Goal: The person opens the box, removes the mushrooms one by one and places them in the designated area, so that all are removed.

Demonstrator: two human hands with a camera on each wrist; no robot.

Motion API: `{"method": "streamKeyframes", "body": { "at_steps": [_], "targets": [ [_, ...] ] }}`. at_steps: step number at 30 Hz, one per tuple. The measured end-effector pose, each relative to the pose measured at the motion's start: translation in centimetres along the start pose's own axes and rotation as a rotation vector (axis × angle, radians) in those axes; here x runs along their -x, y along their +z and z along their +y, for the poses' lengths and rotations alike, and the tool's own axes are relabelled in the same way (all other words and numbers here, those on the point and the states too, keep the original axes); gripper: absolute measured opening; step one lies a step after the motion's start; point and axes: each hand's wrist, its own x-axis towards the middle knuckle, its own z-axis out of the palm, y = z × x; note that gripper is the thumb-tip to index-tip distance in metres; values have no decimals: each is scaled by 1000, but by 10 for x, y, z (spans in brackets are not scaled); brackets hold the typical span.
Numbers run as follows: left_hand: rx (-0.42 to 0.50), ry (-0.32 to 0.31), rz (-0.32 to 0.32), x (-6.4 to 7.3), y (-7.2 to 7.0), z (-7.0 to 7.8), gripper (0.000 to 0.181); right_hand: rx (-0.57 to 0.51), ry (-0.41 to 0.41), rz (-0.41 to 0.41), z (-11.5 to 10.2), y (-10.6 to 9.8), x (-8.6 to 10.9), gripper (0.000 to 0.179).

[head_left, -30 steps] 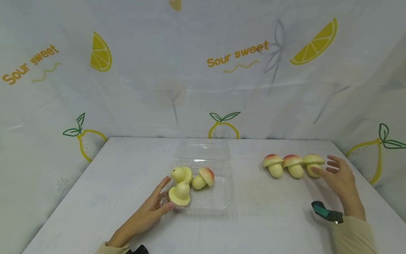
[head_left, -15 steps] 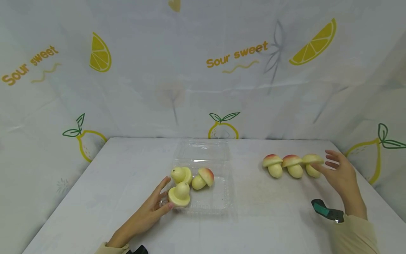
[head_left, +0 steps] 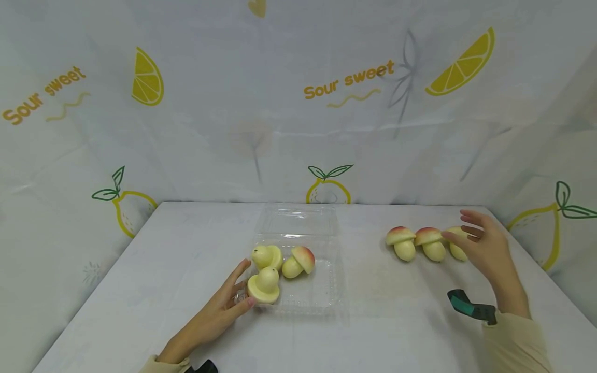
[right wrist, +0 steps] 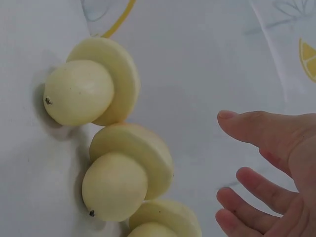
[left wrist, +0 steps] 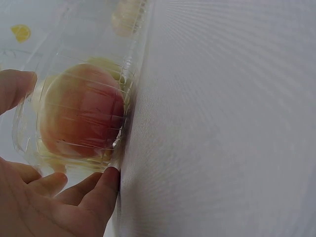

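Note:
A clear plastic clamshell box stands mid-table with its lid laid back. Three toy mushrooms with pale yellow stems lie at its left side; one shows a reddish cap. My left hand holds the box's near left corner between thumb and fingers; in the left wrist view a reddish cap shows through the wall. Over the rightmost of three toy mushrooms in a row, my right hand hovers with fingers spread, partly hiding it. The right wrist view shows a gap between the fingers and the mushrooms.
The white table ends at a white backdrop with lemon prints. The transparent lid reaches towards the table's back edge. A dark strap piece with a green patch juts from the right wrist.
My right hand has shifted left and slightly away from me, now over the rightmost mushroom. The left hand and the box have stayed in place.

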Motion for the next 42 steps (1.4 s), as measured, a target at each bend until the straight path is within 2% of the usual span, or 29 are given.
{"method": "streamKeyframes", "body": {
  "at_steps": [9, 23, 28, 35, 42],
  "targets": [
    [12, 9, -3, 0, 0, 0, 81, -24, -101, -94, -15, 6, 2, 74],
    [11, 4, -6, 0, -1, 1, 81, -33, -153, -137, -38, 18, 8, 68],
    [3, 8, -1, 0, -1, 0, 81, -80, -178, -178, -48, 23, 10, 68],
    [-8, 7, 4, 0, -1, 0, 80, -103, -258, -184, -64, 34, 14, 61],
    [-7, 2, 6, 0, 0, -1, 81, -92, -283, -201, -78, 45, 19, 58]
  ]
}}
